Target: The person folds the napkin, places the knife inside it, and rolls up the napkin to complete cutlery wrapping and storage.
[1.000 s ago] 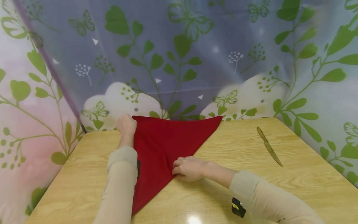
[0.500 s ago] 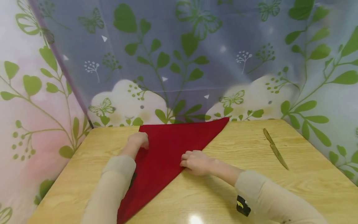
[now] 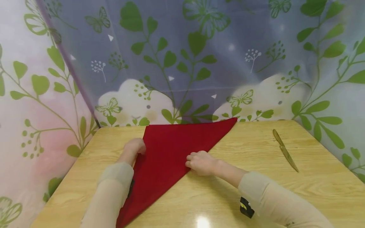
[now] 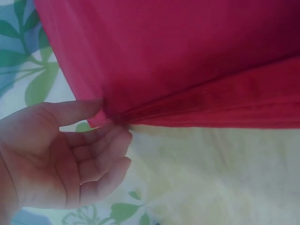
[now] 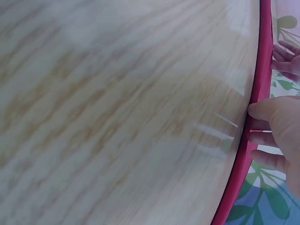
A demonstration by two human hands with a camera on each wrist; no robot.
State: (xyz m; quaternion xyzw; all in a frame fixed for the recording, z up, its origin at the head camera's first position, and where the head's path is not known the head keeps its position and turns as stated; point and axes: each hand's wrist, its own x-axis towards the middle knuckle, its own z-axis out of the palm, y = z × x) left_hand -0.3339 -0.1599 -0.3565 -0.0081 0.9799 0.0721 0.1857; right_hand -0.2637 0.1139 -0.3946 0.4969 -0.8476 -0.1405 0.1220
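A red cloth [image 3: 168, 152], folded into a triangle, lies flat on the wooden table. Along its left edge my left hand [image 3: 135, 148] pinches the fabric; in the left wrist view the thumb is over the cloth and the fingers are beneath, with gathered layers running off to the right from the pinch. My right hand [image 3: 201, 162] holds the long folded edge near its middle. The right wrist view has that hand's thumb [image 5: 262, 110] right at the red fold, with the fingertips just below it. The underside of the cloth is hidden.
A knife [image 3: 285, 150] with a brownish handle lies on the table [image 3: 245, 148] to the right of the cloth. Behind the table hangs a leaf-and-butterfly printed curtain [image 3: 159, 63], and the cloth's far edge reaches close to it.
My left hand has come down from the cloth's far left corner to partway along its left edge. That corner now lies flatter. The right hand keeps its place on the fold.
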